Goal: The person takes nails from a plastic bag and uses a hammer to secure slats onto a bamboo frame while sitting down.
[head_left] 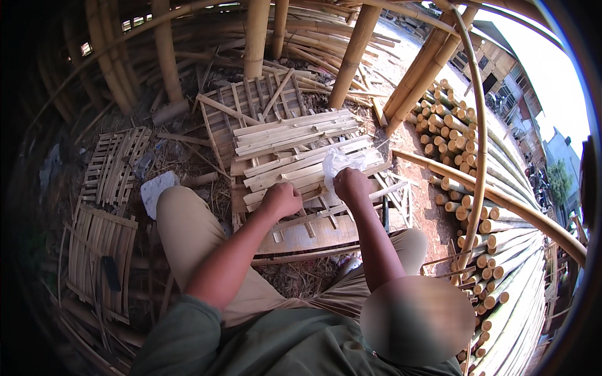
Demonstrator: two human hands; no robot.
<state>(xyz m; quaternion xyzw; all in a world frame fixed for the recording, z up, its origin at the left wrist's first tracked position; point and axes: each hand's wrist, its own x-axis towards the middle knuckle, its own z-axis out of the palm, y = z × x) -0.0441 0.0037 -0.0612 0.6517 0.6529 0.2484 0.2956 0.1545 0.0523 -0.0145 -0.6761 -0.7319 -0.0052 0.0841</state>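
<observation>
My left hand (282, 199) is closed in a fist-like curl over the near left ends of split bamboo slats (301, 164); whatever it may hold is hidden. To its right, my right hand (352, 185) is closed at a crumpled clear plastic bag (340, 161), which bunches up beyond the fingers and lies over the slats. Pale slats rest side by side in a stack under both hands. Below them is a wooden board (320, 234) with short strips lying across it, close in front of my knees.
Slatted bamboo panels (100, 260) lie at the left, and another panel (244, 103) leans behind the slats. Stacked bamboo poles (495, 250) fill the right side. Upright posts (355, 56) stand at the back. A long pole (489, 200) slants across the right. A white block (157, 191) sits beside my left knee.
</observation>
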